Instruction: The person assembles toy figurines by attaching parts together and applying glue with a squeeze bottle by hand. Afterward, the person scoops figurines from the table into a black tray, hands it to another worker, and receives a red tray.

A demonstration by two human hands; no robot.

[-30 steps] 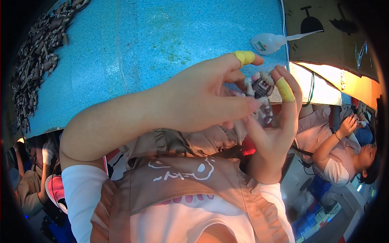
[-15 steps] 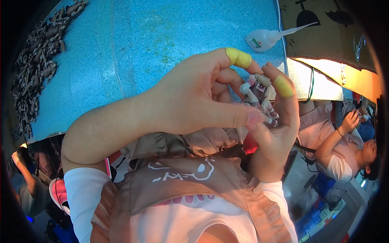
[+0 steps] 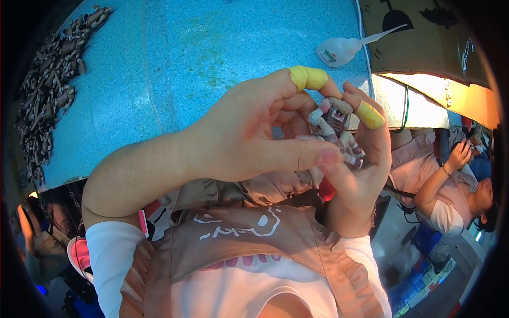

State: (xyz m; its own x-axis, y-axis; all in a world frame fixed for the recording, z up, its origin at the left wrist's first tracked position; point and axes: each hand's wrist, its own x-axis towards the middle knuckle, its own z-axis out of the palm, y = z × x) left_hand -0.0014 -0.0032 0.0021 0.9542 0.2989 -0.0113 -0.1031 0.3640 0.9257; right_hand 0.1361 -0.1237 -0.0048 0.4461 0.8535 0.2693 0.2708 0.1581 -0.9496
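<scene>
At nine o'clock, along the far left edge of the blue table (image 3: 212,63), lies a heap of small grey-brown parts (image 3: 47,100) — well apart from your hands. Below it, past the table edge, a bag and a pink-and-white shoe (image 3: 79,254) show beside your white sleeve (image 3: 108,265).

Your left hand (image 3: 238,143) comes in from the left and fills the middle. Its fingers curl round, the forefinger tip wrapped in yellow tape (image 3: 308,77), the thumb stretched out flat toward three o'clock, its nail at the lower end of the figure (image 3: 335,127). That figure — a small grey, pink and white toy — sits between both hands, just right of centre, pinched from either side. Your left hand hides its lower left part, so you cannot tell how much of it there is.

Your right hand (image 3: 360,175) rises from five o'clock, palm toward you, fingers closed on the figure's right side; one fingertip there also wears yellow tape (image 3: 369,114).

At one o'clock a white squeeze bottle (image 3: 339,50) with a long nozzle lies on the table, just beside a cardboard box (image 3: 424,37). At three o'clock another person (image 3: 450,180) in pink sits, one hand raised.
</scene>
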